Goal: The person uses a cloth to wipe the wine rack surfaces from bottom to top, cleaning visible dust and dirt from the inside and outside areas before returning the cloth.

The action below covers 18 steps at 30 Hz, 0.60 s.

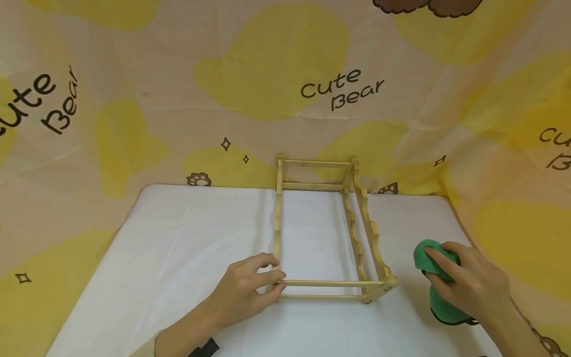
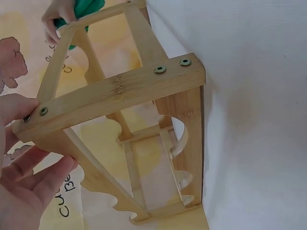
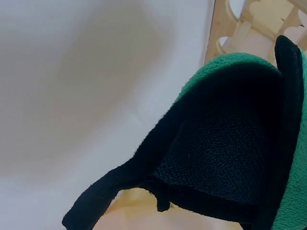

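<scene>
A light wooden rack (image 1: 372, 230) with scalloped side rails stands on the white surface. My left hand (image 1: 250, 282) holds its near left corner, thumb on one side of the end bar and fingers on the other. The left wrist view shows the screw heads in the rack's end piece (image 2: 120, 88) beside the thumb. To the right of the rack, my right hand (image 1: 468, 280) grips a green, fuzzy cloth mitt (image 1: 446, 305). In the right wrist view the mitt's black-lined opening (image 3: 216, 143) gapes, with a black strap (image 3: 91, 201) trailing from its edge.
A yellow patterned cloth (image 1: 272, 59) with printed lettering hangs behind and at both sides. The far end of the rack comes close to it. White cloth (image 1: 200, 223) covers the surface left of the rack. A black object (image 1: 205, 348) shows at the bottom edge below my left forearm.
</scene>
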Tool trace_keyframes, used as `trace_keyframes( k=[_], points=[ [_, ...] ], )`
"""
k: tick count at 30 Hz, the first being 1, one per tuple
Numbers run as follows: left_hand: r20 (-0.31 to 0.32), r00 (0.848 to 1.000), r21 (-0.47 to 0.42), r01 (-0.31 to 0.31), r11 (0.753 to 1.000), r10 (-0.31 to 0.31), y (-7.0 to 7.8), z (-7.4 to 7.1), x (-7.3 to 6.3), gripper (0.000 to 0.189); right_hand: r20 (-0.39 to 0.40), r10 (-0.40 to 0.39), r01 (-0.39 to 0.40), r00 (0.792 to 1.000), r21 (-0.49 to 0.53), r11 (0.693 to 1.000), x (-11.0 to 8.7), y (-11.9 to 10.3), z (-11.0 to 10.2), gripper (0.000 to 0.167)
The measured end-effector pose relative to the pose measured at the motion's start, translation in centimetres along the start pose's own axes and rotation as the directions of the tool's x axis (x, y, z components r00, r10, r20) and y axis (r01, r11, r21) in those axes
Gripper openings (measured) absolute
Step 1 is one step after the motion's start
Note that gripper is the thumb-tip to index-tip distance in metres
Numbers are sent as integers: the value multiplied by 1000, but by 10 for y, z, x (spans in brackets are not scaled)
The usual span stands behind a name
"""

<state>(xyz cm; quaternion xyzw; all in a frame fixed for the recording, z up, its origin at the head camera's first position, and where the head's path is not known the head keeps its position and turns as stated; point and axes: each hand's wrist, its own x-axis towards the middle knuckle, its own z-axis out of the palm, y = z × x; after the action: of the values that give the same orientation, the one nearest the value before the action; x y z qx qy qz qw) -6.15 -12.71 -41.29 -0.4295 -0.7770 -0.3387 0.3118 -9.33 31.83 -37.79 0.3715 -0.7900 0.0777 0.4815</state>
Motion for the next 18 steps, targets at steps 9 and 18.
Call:
trace_keyframes(
  k=[9, 18],
  points=[
    [-14, 1000, -47, -29, 998, 28, -2, -5, -2, 18, 26, 19, -19, 999, -23, 1000, -6, 6, 0, 52],
    [-8, 999, -85, -37, 996, 36, -5, -9, -7, 6, 85, 46, -43, 995, -35, 998, -10, 12, 0, 55]
  ],
)
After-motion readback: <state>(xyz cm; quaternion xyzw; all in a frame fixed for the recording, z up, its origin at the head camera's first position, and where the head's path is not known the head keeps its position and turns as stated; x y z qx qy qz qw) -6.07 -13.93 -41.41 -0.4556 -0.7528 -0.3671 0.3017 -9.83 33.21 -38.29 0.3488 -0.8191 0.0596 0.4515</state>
